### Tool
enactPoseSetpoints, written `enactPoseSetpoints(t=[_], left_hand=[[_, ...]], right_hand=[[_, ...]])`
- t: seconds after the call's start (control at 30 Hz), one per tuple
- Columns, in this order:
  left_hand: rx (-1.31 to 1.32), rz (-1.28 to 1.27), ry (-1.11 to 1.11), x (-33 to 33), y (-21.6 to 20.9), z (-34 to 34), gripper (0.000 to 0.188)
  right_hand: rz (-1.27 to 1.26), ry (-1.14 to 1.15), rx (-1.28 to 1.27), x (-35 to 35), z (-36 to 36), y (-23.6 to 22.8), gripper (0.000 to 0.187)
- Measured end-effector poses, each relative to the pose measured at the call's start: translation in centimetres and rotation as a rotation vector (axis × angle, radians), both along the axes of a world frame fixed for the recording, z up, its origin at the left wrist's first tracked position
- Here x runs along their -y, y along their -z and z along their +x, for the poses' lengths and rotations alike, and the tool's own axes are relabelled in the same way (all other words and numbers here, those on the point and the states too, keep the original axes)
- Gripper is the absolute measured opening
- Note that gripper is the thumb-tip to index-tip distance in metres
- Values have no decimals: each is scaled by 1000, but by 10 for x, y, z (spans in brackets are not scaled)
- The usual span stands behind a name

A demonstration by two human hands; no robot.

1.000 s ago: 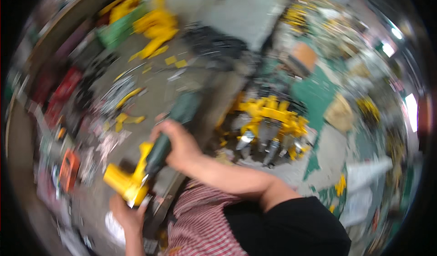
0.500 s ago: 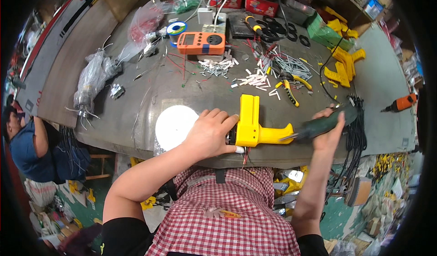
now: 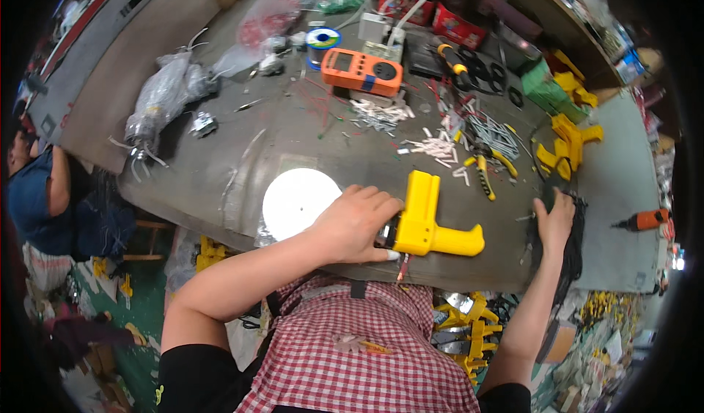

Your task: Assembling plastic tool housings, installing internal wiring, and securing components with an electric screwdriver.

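Observation:
My left hand (image 3: 357, 226) is closed around the dark neck of a yellow pistol-grip housing (image 3: 420, 218) at the table's front edge. Its handle points right, and short thin wires (image 3: 403, 266) hang below. Beside that hand is a bright white disc (image 3: 301, 202), its right edge covered by my fingers. Farther right, my right hand (image 3: 555, 222) has thumb and fingers apart, next to a bundle of black cables (image 3: 574, 248). Just beyond its fingertips shows a bit of the dark green power tool (image 3: 554, 185), mostly hard to make out.
An orange meter (image 3: 361, 72), a solder spool (image 3: 323, 46) and wire scraps lie farther back. Yellow-handled pliers (image 3: 484, 177) rest near metal rods (image 3: 490, 133) and white sleeves (image 3: 436, 147). Yellow housings (image 3: 570, 145) and an orange screwdriver (image 3: 645, 221) are at right. Another person (image 3: 40, 200) sits at left.
My right hand has moved right, away from the yellow handle, and its grip on the dark green power tool has opened. My left hand keeps its hold. The whole view has shifted slightly.

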State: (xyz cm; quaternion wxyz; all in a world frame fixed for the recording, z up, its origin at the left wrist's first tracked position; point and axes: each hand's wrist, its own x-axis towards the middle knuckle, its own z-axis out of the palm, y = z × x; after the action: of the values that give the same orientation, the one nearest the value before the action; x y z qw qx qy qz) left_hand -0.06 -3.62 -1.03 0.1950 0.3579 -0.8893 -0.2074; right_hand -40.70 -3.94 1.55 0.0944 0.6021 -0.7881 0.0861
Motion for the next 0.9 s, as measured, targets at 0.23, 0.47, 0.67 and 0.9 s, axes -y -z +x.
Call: enactPoseSetpoints(t=[0.23, 0.47, 0.67, 0.9], left_hand=[[-128, -110, 32, 2, 14, -6, 63], [-177, -117, -5, -1, 25, -7, 59], [-16, -181, -98, -15, 21, -25, 59], [-58, -245, -122, -12, 38, -24, 63]], right_hand=[[395, -804, 181, -42, 138, 1, 66], [432, -771, 467, -17, 84, -6, 54], [54, 34, -180, -27, 31, -26, 50], [-122, -341, 185, -22, -32, 3, 35]])
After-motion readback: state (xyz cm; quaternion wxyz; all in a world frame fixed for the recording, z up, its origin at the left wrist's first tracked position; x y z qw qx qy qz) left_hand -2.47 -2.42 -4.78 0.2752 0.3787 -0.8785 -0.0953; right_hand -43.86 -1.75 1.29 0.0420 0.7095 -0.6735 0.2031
